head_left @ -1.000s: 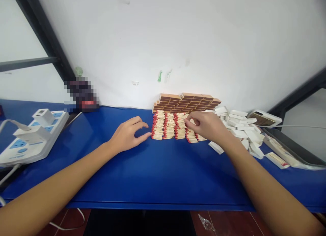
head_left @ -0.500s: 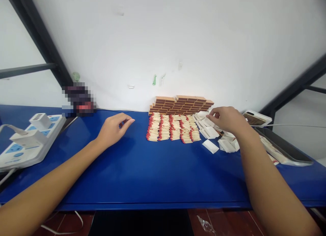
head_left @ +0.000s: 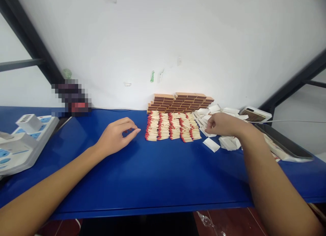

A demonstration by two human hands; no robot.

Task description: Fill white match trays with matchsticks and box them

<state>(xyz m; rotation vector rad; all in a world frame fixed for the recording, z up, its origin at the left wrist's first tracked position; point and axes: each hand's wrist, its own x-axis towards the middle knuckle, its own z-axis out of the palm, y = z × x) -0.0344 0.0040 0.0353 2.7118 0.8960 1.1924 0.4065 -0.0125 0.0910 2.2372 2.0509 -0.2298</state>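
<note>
My left hand (head_left: 118, 135) hovers over the blue table, left of the matches. Its thumb and fingertips come together in a loose ring, and nothing shows between them. Red-tipped matches (head_left: 164, 127) lie in several neat columns at the middle. Behind them, a stepped stack of brown matchboxes (head_left: 182, 102) stands against the wall. My right hand (head_left: 220, 123) is over a pile of white matchbox trays (head_left: 202, 113), fingers closed and pointing down among them. What its fingertips hold, if anything, is hidden. One white tray (head_left: 211, 145) lies apart in front of the pile.
At the right are a phone in a pale case (head_left: 255, 114), a white cable and a black tray-like object (head_left: 284, 140). A white power strip (head_left: 42, 137) with plugs stands at the left. A blurred dark item (head_left: 72, 96) sits by the wall. The blue table (head_left: 152, 185) ends in front.
My right hand has lowered into the white trays, towards the front of the pile. My left hand has moved slightly right, nearer the matches. The camera view has shifted a little.
</note>
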